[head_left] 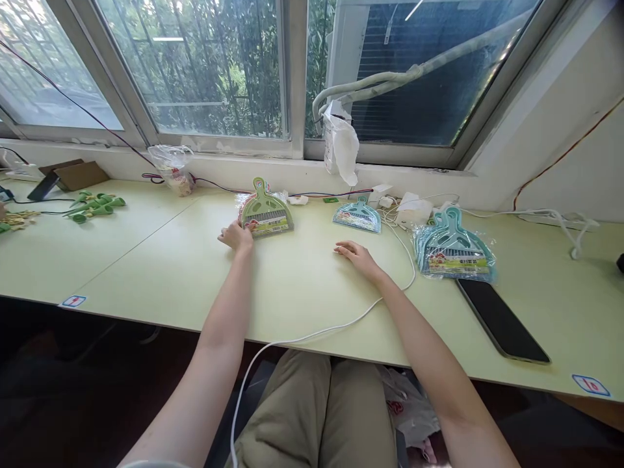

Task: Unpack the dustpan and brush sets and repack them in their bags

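My left hand [237, 235] is at the lower left corner of a packaged green dustpan and brush set [266, 211], its thumb on the front and its other fingers partly hidden. Behind that set, a reddish edge and clear wrapping show. My right hand [359, 259] rests low over the table, fingers stretched out and holding nothing. Beyond it lies a single blue dustpan set [358, 216]. To its right sits a stack of blue-green dustpan sets [453, 247] in clear plastic.
A black phone [502, 318] lies on the right of the table [302, 286]. One white cable [336, 326] crosses the table and hangs off its front edge. Along the window are a clear bag [176, 172], a tissue pack [340, 140] and green plastic leaves [97, 207].
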Motion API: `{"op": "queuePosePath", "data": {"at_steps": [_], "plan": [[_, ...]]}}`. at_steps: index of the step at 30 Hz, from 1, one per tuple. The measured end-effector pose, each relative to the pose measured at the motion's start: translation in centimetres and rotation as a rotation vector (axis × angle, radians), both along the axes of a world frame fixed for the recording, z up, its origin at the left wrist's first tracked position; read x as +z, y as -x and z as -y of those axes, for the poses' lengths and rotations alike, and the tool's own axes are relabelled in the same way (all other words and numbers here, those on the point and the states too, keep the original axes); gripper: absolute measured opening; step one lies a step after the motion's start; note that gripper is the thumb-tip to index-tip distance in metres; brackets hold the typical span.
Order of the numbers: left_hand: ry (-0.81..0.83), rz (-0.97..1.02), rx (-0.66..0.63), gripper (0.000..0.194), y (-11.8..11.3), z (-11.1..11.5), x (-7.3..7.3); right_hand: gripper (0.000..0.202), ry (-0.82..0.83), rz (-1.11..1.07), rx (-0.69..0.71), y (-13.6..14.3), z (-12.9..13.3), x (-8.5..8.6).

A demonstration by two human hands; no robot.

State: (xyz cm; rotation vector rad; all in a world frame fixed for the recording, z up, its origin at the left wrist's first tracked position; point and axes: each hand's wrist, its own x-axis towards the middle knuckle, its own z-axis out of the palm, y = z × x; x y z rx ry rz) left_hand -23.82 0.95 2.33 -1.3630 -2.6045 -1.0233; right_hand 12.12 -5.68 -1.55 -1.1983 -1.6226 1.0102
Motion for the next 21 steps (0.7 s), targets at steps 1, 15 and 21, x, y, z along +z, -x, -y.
{"op": "queuePosePath", "data": {"at_steps": [1,15,21], "plan": [[-0.005,-0.007,0.008,0.027,0.0,0.0,0.0,0.033,-0.011,0.023,0.003,0.0,0.0,0.0],[-0.062,-0.107,0.071,0.037,-1.2,-1.7,0.6,0.02,-0.076,0.189,0.009,0.4,1.1,1.8],[-0.085,-0.303,-0.166,0.031,-2.6,-1.3,0.9,0.02,-0.113,0.196,-0.003,0.2,0.9,1.4]]}}
